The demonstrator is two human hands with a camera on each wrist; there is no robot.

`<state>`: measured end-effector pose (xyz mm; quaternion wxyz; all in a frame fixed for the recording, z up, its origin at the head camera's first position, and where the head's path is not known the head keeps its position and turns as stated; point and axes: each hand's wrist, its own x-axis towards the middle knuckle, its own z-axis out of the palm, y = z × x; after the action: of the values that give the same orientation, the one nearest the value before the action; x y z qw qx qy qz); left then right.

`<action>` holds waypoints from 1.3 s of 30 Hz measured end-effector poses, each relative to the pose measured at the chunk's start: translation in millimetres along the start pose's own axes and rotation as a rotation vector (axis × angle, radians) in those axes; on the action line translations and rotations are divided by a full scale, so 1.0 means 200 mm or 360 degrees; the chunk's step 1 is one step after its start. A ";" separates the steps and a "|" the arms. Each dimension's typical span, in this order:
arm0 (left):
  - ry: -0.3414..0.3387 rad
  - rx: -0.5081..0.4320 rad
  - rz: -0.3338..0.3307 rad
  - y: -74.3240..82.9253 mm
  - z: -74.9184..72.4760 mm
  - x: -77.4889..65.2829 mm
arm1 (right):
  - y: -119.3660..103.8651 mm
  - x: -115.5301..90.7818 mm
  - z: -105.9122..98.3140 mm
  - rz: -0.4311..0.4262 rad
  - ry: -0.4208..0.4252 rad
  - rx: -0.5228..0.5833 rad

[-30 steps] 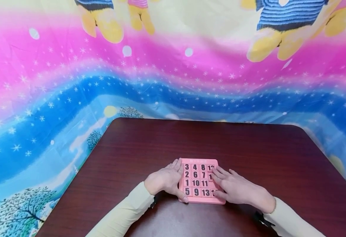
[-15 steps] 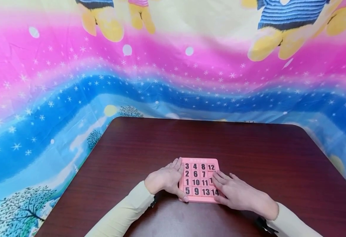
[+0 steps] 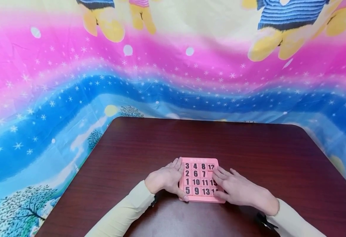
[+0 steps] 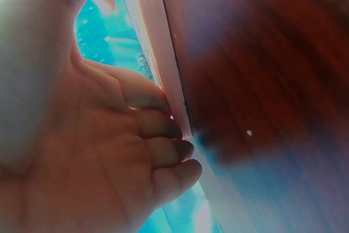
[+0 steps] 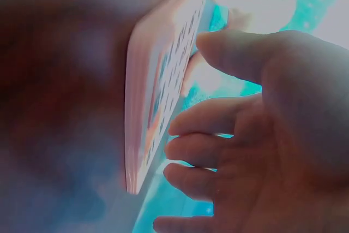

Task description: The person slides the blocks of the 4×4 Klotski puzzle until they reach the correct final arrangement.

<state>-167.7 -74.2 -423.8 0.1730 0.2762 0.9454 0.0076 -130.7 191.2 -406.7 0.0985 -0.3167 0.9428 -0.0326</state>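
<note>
A pink sliding number puzzle [image 3: 204,198] lies flat on the table, its black-numbered tiles in rows. My left hand [image 3: 167,179] rests along its left side, fingers extended towards the upper left corner and thumb at the lower left corner. In the left wrist view the fingertips [image 4: 191,170] touch the frame's edge. My right hand [image 3: 239,189] reaches over the right side, its fingertips by the 12 tile [image 3: 210,167] and its thumb over the lower right tile. A gap shows right of the 7 tile [image 3: 203,173]; fingers partly cover the 15 tile [image 3: 212,182].
The dark brown wooden table [image 3: 149,141] extends around the puzzle. Behind it hangs a cloth [image 3: 173,72] printed in pink and blue with snowflakes and cartoon figures. Both forearms wear light sleeves [image 3: 125,210], with black pieces at the wrists.
The 15 tile has slid down one row in the right column, leaving the gap above it. My right hand moved down with it, then back up near the 12 tile. The left hand stayed put.
</note>
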 end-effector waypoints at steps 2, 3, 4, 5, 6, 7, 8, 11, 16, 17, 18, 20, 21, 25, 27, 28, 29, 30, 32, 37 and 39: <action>0.0003 0.0003 -0.0002 0.00 0.00 0.00 | 0.02 0.03 -0.01 0.0033 0.0000 0.0012; 0.0002 0.0004 -0.0001 0.00 0.00 0.00 | 0.03 0.04 -0.01 0.0040 0.0000 0.0011; 0.0003 0.0008 0.0001 0.00 0.00 0.00 | 0.04 0.05 -0.02 0.0048 0.0000 0.0014; 0.0003 0.0014 0.0004 0.00 0.00 0.00 | 0.06 0.06 -0.02 0.0048 0.0000 0.0013; 0.0004 0.0021 0.0007 0.00 0.00 0.00 | 0.06 0.07 -0.02 0.0058 -0.0005 0.0025; 0.0004 0.0026 0.0009 0.00 0.00 0.00 | 0.07 0.08 -0.02 0.0057 -0.0006 0.0030; 0.0007 0.0033 0.0011 0.00 0.00 0.00 | 0.08 0.09 -0.02 0.0055 -0.0004 0.0036; 0.0011 0.0034 0.0011 0.00 0.00 0.00 | 0.09 0.12 -0.02 0.0077 -0.0015 0.0052; 0.0008 0.0020 0.0003 0.00 0.00 0.00 | 0.10 0.16 -0.01 0.0134 -0.0052 0.0088; 0.0005 0.0017 0.0002 0.00 0.00 -0.01 | 0.10 0.17 0.00 0.0143 -0.0058 0.0095; 0.0005 0.0015 0.0002 0.00 -0.01 -0.01 | 0.10 0.17 0.00 0.0149 -0.0063 0.0101; 0.0008 0.0018 0.0002 0.00 0.00 -0.01 | 0.10 0.18 0.01 0.0155 -0.0068 0.0094; 0.0008 0.0021 0.0000 0.00 -0.01 -0.01 | 0.10 0.18 0.01 0.0155 -0.0071 0.0094; -0.0001 0.0015 -0.0004 0.00 0.00 0.00 | 0.10 0.18 0.02 0.0151 -0.0076 0.0089; -0.0004 0.0011 -0.0005 0.00 0.00 0.00 | 0.09 0.18 0.03 0.0148 -0.0071 0.0087; -0.0005 0.0009 -0.0005 0.00 0.00 0.00 | 0.09 0.17 0.03 0.0153 -0.0071 0.0083; -0.0004 0.0009 -0.0005 0.00 0.00 0.00 | 0.09 0.17 0.03 0.0156 -0.0072 0.0075; -0.0003 0.0007 -0.0005 0.00 0.00 0.00 | 0.09 0.17 0.04 0.0156 -0.0071 0.0066; -0.0006 0.0016 -0.0005 0.00 0.00 0.00 | 0.08 0.16 0.04 0.0136 -0.0063 0.0042; -0.0001 0.0022 -0.0006 0.00 0.01 0.00 | 0.06 0.13 0.05 0.0096 -0.0023 -0.0023; -0.0001 0.0022 -0.0006 0.00 0.00 0.00 | 0.05 0.12 0.05 0.0100 -0.0021 -0.0033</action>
<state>-167.6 -75.1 -424.7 0.1714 0.2756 0.9459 0.0007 -153.3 183.9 -422.3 0.1023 -0.2882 0.9519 -0.0176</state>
